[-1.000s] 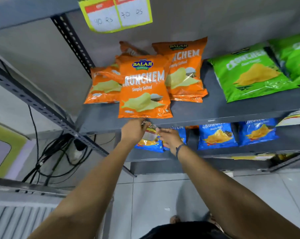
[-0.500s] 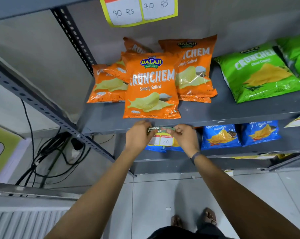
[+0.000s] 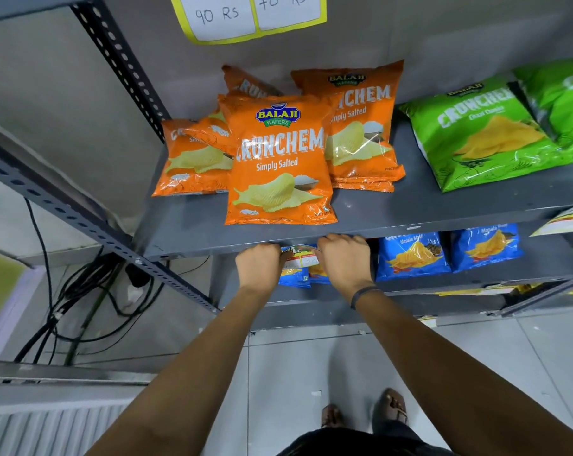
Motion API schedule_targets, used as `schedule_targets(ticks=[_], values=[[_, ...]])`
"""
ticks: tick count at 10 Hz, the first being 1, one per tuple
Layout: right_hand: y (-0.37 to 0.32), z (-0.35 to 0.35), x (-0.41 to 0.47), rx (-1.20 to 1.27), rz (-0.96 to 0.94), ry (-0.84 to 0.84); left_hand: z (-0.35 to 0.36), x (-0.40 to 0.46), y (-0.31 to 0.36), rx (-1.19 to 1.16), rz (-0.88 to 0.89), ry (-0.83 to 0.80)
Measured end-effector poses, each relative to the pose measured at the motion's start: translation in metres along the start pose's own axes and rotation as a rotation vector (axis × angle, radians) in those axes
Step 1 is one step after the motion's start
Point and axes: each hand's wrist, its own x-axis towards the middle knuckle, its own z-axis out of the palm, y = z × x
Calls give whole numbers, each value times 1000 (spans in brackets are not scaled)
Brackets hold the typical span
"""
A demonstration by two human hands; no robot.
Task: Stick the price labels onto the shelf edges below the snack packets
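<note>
A price label (image 3: 300, 256) with a green header and white price boxes sits against the front edge of the grey shelf (image 3: 212, 240), right under the orange Crunchem packets (image 3: 280, 162). My left hand (image 3: 260, 264) pinches its left end and my right hand (image 3: 344, 258) presses its right end, so only the label's middle shows. Both hands are at the shelf lip.
Green packets (image 3: 476, 133) lie to the right on the same shelf, blue packets (image 3: 413, 255) on the shelf below. Another label (image 3: 564, 220) hangs on the edge at far right; a 90 Rs / 70 Rs label (image 3: 255, 14) is above. Cables (image 3: 81, 291) hang behind the left upright.
Both hands rose with the label from just below the shelf to the shelf's front edge. The label was spread wide between the hands, and now they cover more of it.
</note>
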Motion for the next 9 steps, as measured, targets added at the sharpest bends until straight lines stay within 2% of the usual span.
schedule_targets(ticks=[2, 4, 7, 9], values=[[4, -2, 0, 67, -7, 75, -2, -2, -2, -6, 7, 33], [7, -15, 1, 106, 34, 118, -13, 2, -2, -71, 58, 148], [7, -22, 5, 133, 33, 123, -24, 6, 3, -102, 50, 142], [18, -30, 2, 148, 89, 90, -39, 9, 6, -107, -33, 81]])
